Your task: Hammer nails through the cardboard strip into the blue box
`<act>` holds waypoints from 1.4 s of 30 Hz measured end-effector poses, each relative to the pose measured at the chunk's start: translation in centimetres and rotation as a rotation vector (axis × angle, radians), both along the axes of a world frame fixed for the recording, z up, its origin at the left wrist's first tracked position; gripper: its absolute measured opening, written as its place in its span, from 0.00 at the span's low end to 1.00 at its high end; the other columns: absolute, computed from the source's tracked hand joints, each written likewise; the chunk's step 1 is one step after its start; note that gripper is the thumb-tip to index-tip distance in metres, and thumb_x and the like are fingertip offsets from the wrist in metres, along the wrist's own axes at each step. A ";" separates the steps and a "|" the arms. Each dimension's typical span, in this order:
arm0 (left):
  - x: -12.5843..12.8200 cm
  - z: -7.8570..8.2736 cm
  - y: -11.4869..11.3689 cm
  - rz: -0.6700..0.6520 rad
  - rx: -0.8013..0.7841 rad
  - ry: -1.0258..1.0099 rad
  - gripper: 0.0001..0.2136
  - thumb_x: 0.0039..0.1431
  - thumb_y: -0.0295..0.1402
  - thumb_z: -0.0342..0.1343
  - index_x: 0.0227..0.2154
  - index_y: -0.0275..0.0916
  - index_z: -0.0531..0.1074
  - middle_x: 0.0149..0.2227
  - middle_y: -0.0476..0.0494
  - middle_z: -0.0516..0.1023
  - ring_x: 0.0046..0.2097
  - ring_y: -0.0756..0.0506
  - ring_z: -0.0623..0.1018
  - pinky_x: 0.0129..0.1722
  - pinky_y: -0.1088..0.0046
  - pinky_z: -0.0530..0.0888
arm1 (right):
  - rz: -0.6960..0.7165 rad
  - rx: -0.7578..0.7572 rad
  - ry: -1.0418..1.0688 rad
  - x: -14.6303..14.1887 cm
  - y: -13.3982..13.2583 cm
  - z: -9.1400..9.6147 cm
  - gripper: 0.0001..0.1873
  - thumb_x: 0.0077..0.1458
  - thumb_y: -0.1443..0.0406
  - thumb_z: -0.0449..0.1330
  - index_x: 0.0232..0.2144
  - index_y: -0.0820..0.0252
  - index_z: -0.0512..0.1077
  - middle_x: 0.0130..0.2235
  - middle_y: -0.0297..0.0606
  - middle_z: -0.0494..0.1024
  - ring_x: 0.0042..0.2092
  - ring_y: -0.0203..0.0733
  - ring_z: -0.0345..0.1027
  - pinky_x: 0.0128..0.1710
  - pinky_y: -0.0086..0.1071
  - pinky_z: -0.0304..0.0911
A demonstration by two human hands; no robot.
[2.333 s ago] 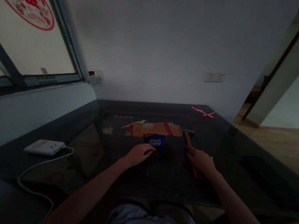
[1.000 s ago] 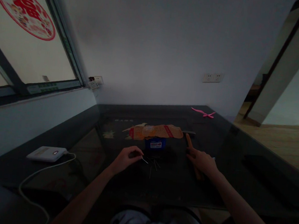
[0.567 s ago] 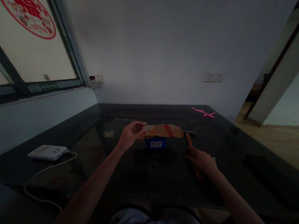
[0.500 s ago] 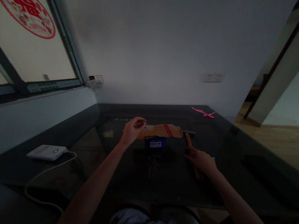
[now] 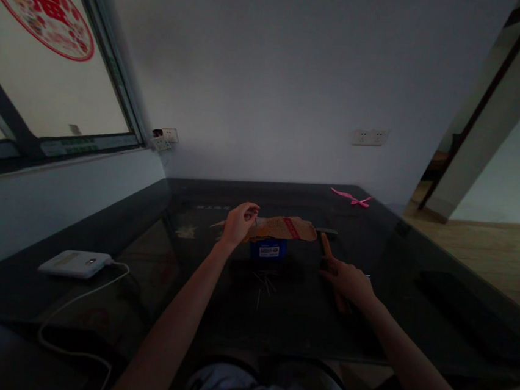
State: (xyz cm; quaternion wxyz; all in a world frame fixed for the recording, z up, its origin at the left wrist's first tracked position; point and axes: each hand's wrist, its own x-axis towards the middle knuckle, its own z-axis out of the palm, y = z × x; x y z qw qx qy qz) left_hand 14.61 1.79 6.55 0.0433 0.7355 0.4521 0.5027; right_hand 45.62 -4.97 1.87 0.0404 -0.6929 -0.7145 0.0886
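A strip of brown cardboard (image 5: pixel 284 227) lies across a small blue box (image 5: pixel 268 248) on the dark glass table (image 5: pixel 417 277). My left hand (image 5: pixel 239 222) is raised at the cardboard's left end, fingers pinched on a thin nail. My right hand (image 5: pixel 347 281) rests on the orange handle of a hammer (image 5: pixel 327 245), fingers loosely over it; the dark hammer head lies by the cardboard's right end. Several loose nails (image 5: pixel 264 283) lie on the glass in front of the blue box.
A white power bank (image 5: pixel 74 263) with a white cable (image 5: pixel 77 318) sits at the left of the table. A pink ribbon (image 5: pixel 352 198) lies at the far right corner. A window is on the left wall, an open doorway on the right.
My left hand picked a nail from the loose pile and lifted it up to the left end of the cardboard. My right hand stayed on the hammer handle.
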 end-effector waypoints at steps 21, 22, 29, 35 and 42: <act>-0.3 -0.3 -0.4 -0.005 -0.034 -0.005 0.09 0.52 0.24 0.53 0.37 0.37 0.71 0.35 0.45 0.77 0.36 0.49 0.77 0.40 0.72 0.73 | 0.001 0.000 -0.015 -0.1 -0.2 0.1 0.27 0.56 0.51 0.49 0.56 0.49 0.60 0.45 0.46 0.76 0.44 0.55 0.71 0.37 0.41 0.63; -0.3 -0.4 -0.3 -0.007 -0.050 -0.018 0.09 0.52 0.24 0.53 0.38 0.37 0.71 0.35 0.45 0.77 0.36 0.49 0.77 0.39 0.72 0.74 | -0.004 -0.001 -0.019 -0.1 -0.2 0.1 0.28 0.56 0.50 0.48 0.57 0.49 0.59 0.45 0.46 0.76 0.44 0.56 0.71 0.37 0.42 0.63; -0.7 -1.1 0.2 0.040 -0.120 -0.049 0.08 0.52 0.28 0.55 0.36 0.38 0.73 0.32 0.45 0.78 0.35 0.47 0.78 0.38 0.69 0.75 | 0.009 -0.032 -0.045 0.0 0.0 0.0 0.40 0.53 0.46 0.49 0.63 0.54 0.46 0.46 0.52 0.74 0.45 0.58 0.71 0.38 0.45 0.63; -0.9 -1.0 0.0 0.055 -0.177 -0.002 0.04 0.52 0.29 0.55 0.30 0.37 0.74 0.31 0.43 0.79 0.34 0.46 0.78 0.38 0.69 0.74 | 0.027 -0.041 -0.070 0.1 0.0 0.3 0.35 0.55 0.53 0.50 0.62 0.53 0.48 0.47 0.51 0.74 0.45 0.58 0.71 0.38 0.44 0.62; -0.8 -1.0 -0.2 0.062 -0.177 -0.003 0.03 0.52 0.29 0.55 0.29 0.38 0.73 0.30 0.44 0.78 0.34 0.46 0.77 0.37 0.70 0.73 | 0.048 -0.081 -0.034 1.3 1.5 0.5 0.35 0.53 0.66 0.49 0.63 0.58 0.47 0.46 0.50 0.74 0.45 0.54 0.71 0.39 0.40 0.61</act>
